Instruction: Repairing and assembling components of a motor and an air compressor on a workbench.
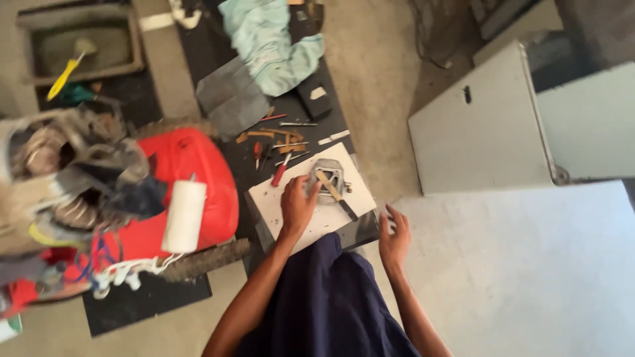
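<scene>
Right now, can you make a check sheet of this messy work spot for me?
Surface: white flat board lying on a dark mat.
Job's things: grey metal frame piece with a long-handled tool across it.
Clutter: small hand tools, pale blue cloth, white roll on a red container.
Grippers: left hand resting by the frame piece; right hand open, holding nothing.
Cables: nothing seen.
Surroundings: concrete floor, white cabinet.
</scene>
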